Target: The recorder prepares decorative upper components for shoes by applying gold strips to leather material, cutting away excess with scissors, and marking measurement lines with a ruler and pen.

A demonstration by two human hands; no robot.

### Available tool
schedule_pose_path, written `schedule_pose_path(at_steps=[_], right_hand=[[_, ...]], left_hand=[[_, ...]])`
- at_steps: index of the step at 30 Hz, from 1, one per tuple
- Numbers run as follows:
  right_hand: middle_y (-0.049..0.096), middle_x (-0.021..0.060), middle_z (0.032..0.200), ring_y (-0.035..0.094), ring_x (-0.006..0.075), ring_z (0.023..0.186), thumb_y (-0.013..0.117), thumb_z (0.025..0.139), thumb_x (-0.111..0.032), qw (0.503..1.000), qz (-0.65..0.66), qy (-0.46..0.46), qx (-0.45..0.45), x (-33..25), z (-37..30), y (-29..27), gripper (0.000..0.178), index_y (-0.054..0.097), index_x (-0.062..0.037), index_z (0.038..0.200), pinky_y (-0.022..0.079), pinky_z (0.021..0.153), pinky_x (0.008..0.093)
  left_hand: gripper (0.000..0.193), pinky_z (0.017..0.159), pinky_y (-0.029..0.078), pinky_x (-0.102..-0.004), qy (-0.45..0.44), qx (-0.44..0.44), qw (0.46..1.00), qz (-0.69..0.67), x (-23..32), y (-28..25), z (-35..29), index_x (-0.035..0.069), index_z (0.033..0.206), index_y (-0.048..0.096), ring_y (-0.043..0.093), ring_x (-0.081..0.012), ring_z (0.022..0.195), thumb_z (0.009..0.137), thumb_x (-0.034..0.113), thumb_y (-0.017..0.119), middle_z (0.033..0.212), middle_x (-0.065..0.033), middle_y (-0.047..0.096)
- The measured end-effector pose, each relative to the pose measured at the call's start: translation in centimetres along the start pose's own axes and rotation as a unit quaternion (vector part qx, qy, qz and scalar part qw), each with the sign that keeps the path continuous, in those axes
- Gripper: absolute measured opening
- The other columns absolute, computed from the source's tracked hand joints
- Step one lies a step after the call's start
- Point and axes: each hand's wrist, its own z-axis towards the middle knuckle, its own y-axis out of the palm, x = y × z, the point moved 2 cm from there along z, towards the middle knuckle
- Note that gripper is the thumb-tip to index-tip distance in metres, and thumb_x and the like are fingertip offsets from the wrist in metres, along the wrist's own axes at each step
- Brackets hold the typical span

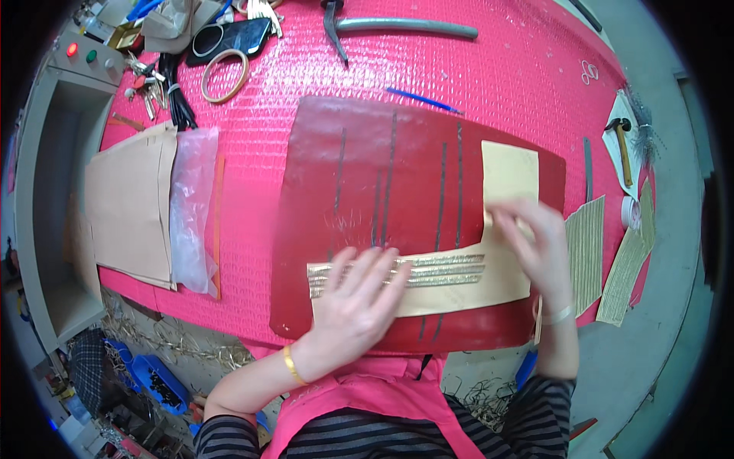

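A dark red board with several black lines lies before me on the pink table cover. On its lower right rests an L-shaped cream sheet. Glittery gold strips run side by side along the sheet's lower arm. My left hand lies over these strips with its fingers spread, pressing near their left end. At the inner edge of the sheet's upright arm, my right hand has its thumb and fingertips brought together. Motion smears those fingertips a little, and whatever is between them is too small to name.
Brown paper sheets and clear plastic lie left. Beyond the board are a blue pen, a hammer and a tape roll. Ribbed gold pieces and a smaller hammer lie right.
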Motion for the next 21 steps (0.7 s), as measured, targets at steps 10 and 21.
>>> schedule_pose_path(at_steps=[10,21], right_hand=[[0.058,0.0141,0.077,0.058,0.0276,0.073,0.06,0.077,-0.007,0.981,-0.137,-0.099,-0.093,5.1,15.6,2.4,0.016,0.057,0.0016,0.09,0.047,0.066,0.0348],[0.062,0.0089,0.086,0.058,0.012,0.077,0.062,0.082,-0.019,0.956,-0.129,0.244,0.098,13.4,-4.7,-14.6,0.03,0.057,0.0015,0.103,0.046,0.07,0.0262]], left_hand=[[0.028,0.078,0.036,-0.0354,-0.069,-0.205,0.976,-0.021,0.5,1.7,4.3,0.006,0.087,0.051,0.047,-0.0231,0.091,0.068,0.017,0.068,0.087,-0.0073,0.049],[0.023,0.058,0.047,-0.0414,-0.085,-0.389,0.904,-0.156,-3.8,-1.9,3.1,0.007,0.091,0.053,0.06,-0.0323,0.066,0.076,0.02,0.064,0.071,-0.0135,0.062]])
